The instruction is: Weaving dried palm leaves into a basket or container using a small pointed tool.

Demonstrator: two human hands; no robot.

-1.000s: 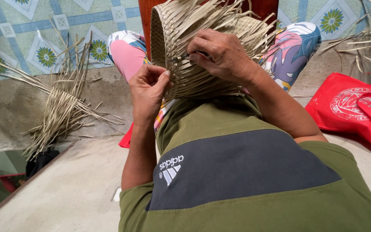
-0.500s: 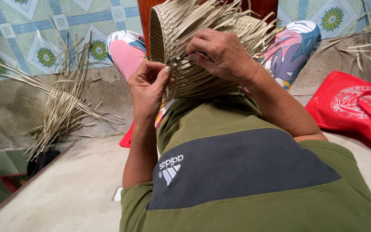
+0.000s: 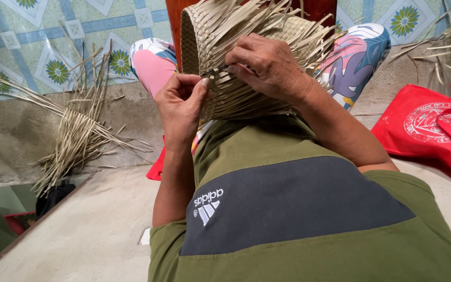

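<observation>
A tiled wall [image 3: 43,47] with blue flowers backs a bare concrete floor [image 3: 90,230], and a loose bundle of dry strips [image 3: 74,136] fans out at the left. On the lap sits the half-woven basket [image 3: 236,68], propped between patterned knees. The left hand [image 3: 181,104] has crept up to the weave from half a second back, fingers pinched narrow on a strip at the rim. The right hand [image 3: 267,65] stays draped over the top, fingers closed on the same strand. A red bag [image 3: 429,128] lies at the right.
</observation>
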